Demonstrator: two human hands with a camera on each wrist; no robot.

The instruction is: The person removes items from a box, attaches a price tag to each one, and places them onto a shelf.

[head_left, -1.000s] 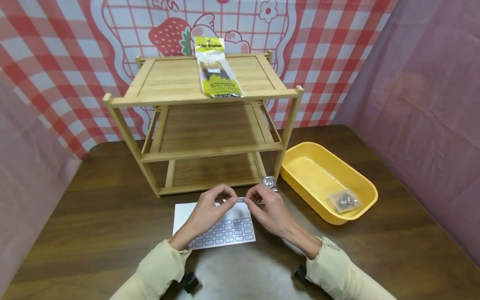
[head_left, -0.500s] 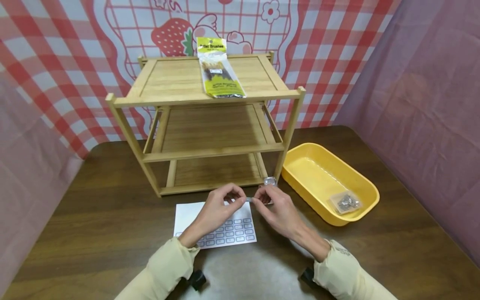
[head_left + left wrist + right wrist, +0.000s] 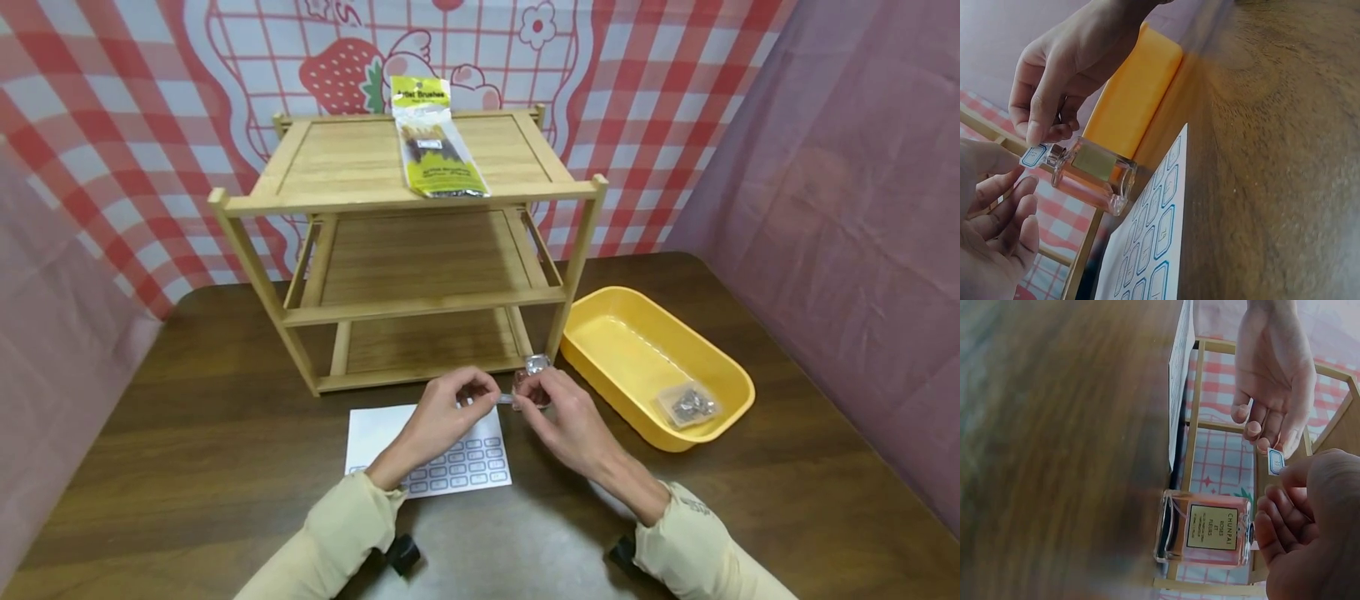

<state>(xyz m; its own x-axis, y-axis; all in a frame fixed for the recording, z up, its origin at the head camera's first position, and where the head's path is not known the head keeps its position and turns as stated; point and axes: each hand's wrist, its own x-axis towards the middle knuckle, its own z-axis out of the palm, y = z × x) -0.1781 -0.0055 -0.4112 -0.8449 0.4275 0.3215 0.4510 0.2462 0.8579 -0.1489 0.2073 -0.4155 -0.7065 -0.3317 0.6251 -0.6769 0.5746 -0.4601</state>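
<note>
I see my right hand [image 3: 558, 408] grasping a perfume bottle [image 3: 1092, 174] above the sticker sheet [image 3: 457, 458]; my left hand [image 3: 450, 408] pinches a label [image 3: 1275, 460] beside it.

- We read "CHUNPAI" on the tan label of the clear perfume bottle [image 3: 1207, 530]; the smaller lines beneath are too small.
- We read "Artist Brushes" on the yellow brush packet [image 3: 435, 137].
</note>
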